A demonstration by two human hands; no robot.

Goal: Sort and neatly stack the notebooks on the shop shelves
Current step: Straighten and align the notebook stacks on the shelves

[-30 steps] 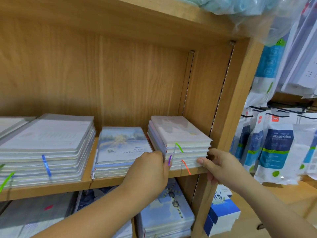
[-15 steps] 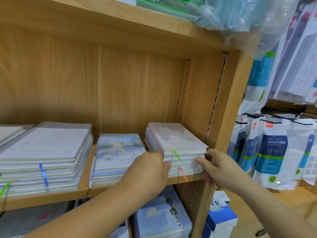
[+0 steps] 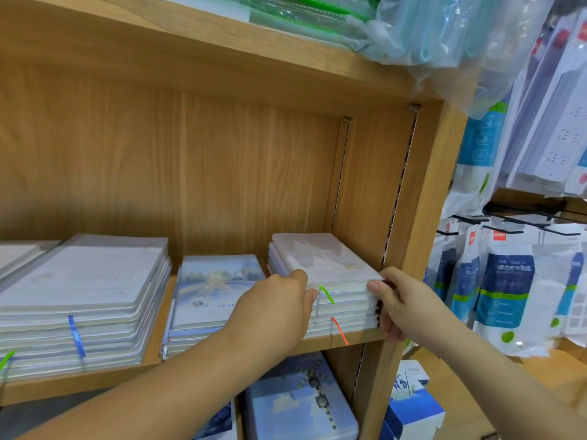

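Side panel [image 3: 422,217] flanks right hand [image 3: 401,302] (gripping notebook stack [image 3: 324,262]).

We get tall open room under the upper shelf board [image 3: 190,58], right stack [image 3: 324,265] crowding the side panel [image 3: 365,201], slim slot left to the middle stack [image 3: 216,281], back panel [image 3: 190,169] blocking far.

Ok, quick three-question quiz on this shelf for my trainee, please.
1. True or false: the left hand and the right hand both hold the small stack of pale paper notebooks at the wooden shelf's right end.
2. The thin ribbon hanging lowest from that stack is: A blue, B orange-red, C black.
3. Fill in: the landscape-cover notebook pile lies to the stack's ___.
Key: 1 true; 2 B; 3 left.
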